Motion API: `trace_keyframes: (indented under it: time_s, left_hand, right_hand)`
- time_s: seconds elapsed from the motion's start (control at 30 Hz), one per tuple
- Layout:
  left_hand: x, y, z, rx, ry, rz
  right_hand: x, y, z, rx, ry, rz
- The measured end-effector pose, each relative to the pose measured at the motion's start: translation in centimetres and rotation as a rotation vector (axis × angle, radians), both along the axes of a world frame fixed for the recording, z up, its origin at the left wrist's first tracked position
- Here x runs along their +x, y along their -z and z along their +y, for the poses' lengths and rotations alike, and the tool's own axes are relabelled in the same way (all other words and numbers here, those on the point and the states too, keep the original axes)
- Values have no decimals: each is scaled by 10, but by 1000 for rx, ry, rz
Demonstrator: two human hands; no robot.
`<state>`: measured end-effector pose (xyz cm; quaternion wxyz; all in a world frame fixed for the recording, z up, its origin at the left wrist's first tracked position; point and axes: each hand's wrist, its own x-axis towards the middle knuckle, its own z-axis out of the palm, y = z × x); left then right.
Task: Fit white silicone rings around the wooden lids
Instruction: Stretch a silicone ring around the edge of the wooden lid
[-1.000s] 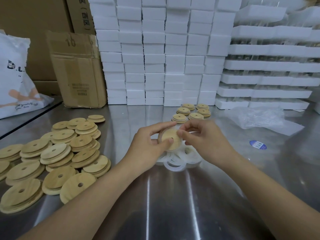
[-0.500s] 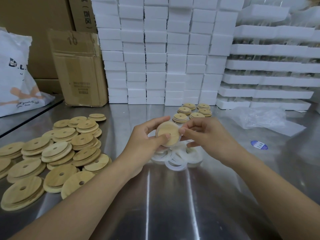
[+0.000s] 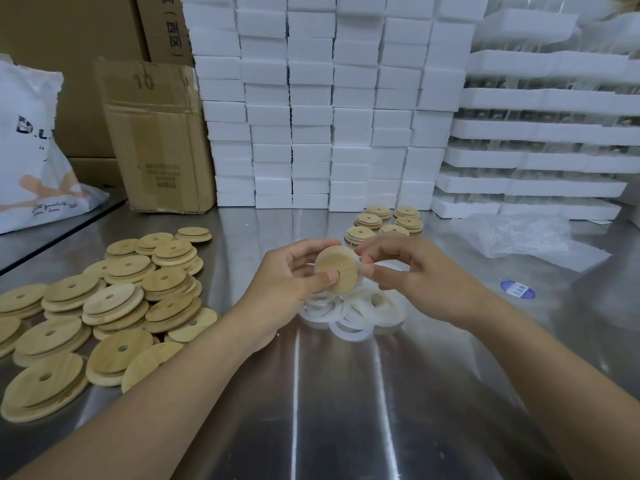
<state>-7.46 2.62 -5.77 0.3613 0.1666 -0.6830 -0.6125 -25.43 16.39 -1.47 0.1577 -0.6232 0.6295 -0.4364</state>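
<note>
Left hand point(image 3: 287, 282) and right hand point(image 3: 408, 271) both pinch 1 wooden lid point(image 3: 337, 271) (white rim along its right edge) above loose silicone rings point(image 3: 349, 318).

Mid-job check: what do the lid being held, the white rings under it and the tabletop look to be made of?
Lid: pale wood, maybe bamboo; matt, with fine grain lines showing.
Rings: milky, slightly translucent and soft-looking, so probably silicone or rubber.
Tabletop: brushed metal, likely stainless steel; it shows streaky reflections and a dull shine.
</note>
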Motion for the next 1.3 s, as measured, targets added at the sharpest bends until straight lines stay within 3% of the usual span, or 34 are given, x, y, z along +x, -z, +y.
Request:
trace_keyframes:
  time_s: [0.33, 0.73, 1.17, 1.3]
  left_hand:
    - [3, -4, 1, -59, -21, -4]
    - [0, -3, 6, -55, -25, 34]
    - [-10, -4, 17, 308, 7, 178]
    - [-11, -4, 18, 294, 6, 210]
  right_hand:
    - [1, 5, -2, -100, 172, -1]
    - [14, 10, -5, -217, 120, 89]
    - [10, 14, -9, -259, 173, -219]
    - [13, 18, -12, -293, 137, -249]
